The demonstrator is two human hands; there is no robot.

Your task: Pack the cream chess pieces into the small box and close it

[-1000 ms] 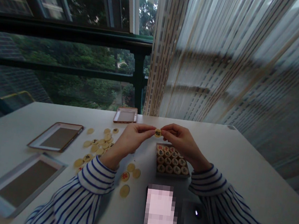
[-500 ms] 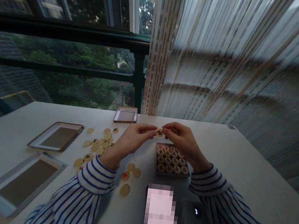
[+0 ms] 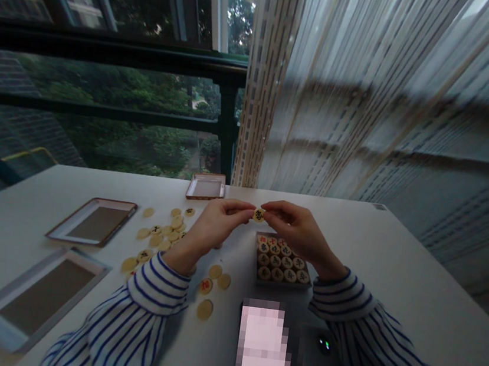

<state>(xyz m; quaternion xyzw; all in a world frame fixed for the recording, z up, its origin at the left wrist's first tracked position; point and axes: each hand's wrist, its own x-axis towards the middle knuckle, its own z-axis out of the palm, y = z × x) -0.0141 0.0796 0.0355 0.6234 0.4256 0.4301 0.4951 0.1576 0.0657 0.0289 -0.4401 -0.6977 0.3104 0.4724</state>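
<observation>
Both my hands pinch one round tan chess piece (image 3: 259, 215) with a dark character, held in the air above the table. My left hand (image 3: 215, 225) grips its left edge, my right hand (image 3: 296, 231) its right edge. Just below and in front of my right hand sits a small dark box (image 3: 283, 261) filled with rows of similar pieces. Several loose pieces (image 3: 167, 234) lie scattered on the white table (image 3: 394, 272) to the left of my left arm, some by my left sleeve.
Two flat lids or trays lie at the left (image 3: 92, 221) (image 3: 41, 294), a smaller one (image 3: 206, 186) near the far edge. A blurred-out object (image 3: 266, 346) and a dark device with a green light (image 3: 325, 344) sit near me. Window railing and striped curtain (image 3: 370, 103) stand behind.
The piece stays pinched between both hands; it has turned slightly. A light on the dark device shows green now.
</observation>
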